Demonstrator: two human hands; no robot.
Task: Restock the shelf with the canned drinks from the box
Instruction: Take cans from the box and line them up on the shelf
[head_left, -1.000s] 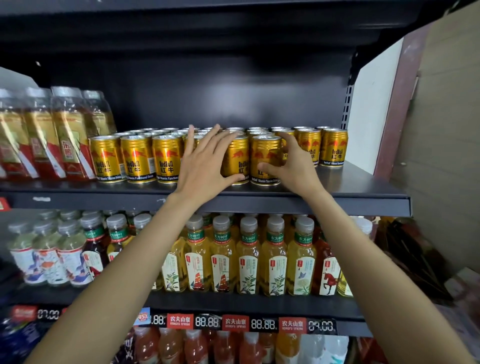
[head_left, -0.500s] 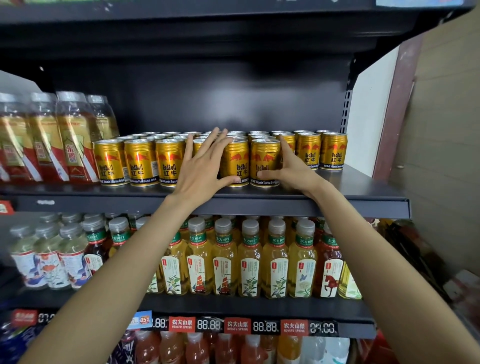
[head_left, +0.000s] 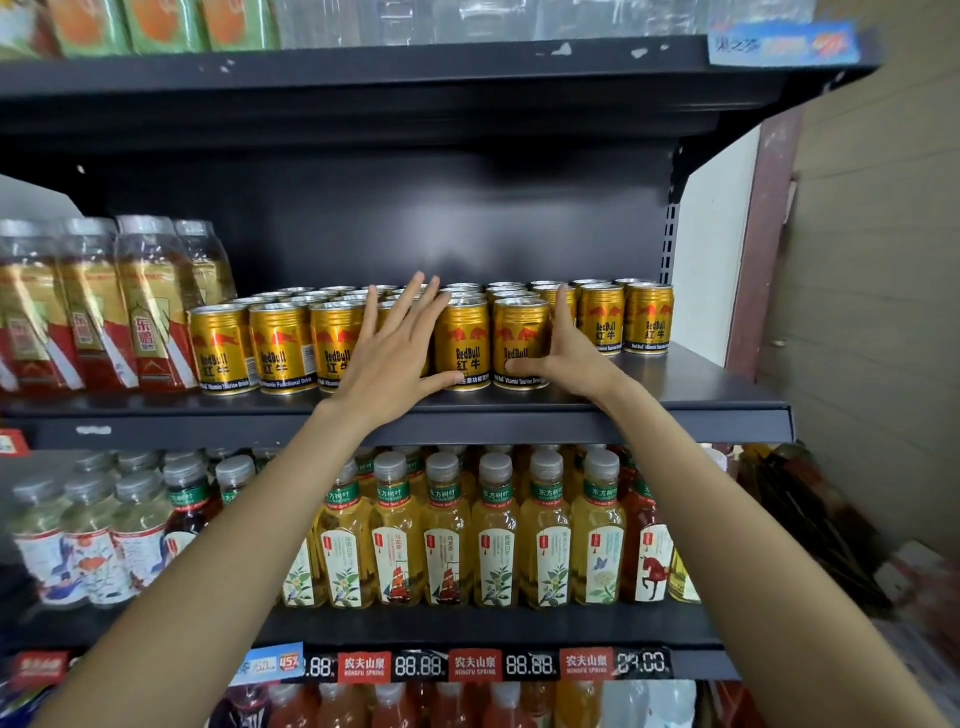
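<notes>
Gold Red Bull cans stand in several rows on the dark middle shelf. My left hand lies flat against the front row, fingers spread, thumb under the front of one can. My right hand cups the right side of the neighbouring can, fingers upright, thumb across its base. The two cans sit between my hands, level with the front row. Neither hand lifts anything. No box is in view.
Wrapped bottles stand left of the cans. Bare shelf lies right of the last can, up to a white side panel. Tea bottles fill the shelf below, above red price tags. The shelf above overhangs.
My hands have stayed against the same two cans, the left thumb sliding lower. The view has tilted upward, bringing the upper shelf into sight.
</notes>
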